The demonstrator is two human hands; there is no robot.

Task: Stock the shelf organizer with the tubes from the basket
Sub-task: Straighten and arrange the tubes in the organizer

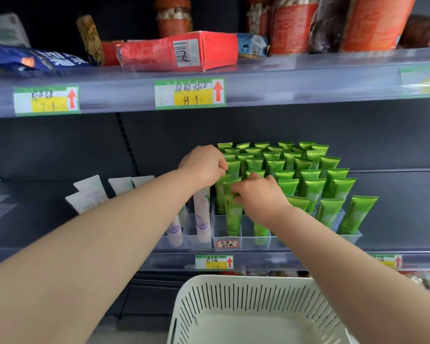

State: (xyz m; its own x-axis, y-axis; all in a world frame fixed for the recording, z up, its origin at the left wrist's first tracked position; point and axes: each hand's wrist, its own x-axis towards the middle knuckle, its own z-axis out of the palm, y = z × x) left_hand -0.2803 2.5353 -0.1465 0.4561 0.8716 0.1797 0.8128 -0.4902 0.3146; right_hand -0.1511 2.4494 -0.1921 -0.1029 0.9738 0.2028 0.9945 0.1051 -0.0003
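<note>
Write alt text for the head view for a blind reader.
The left hand and right hand grip upright green plastic tubes at the front left of a packed clear plastic shelf organizer. The white slotted plastic basket below shows no tubes.

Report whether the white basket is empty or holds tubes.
Empty as far as shows: the white basket has a bare floor, nothing lying on it; its near part is out of frame.

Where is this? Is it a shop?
Most likely a shop, yes. Handwritten price tags sit on the shelf edges, packaged snacks fill the shelf above, and many identical green tubes stand in rows in a clear organizer.
</note>
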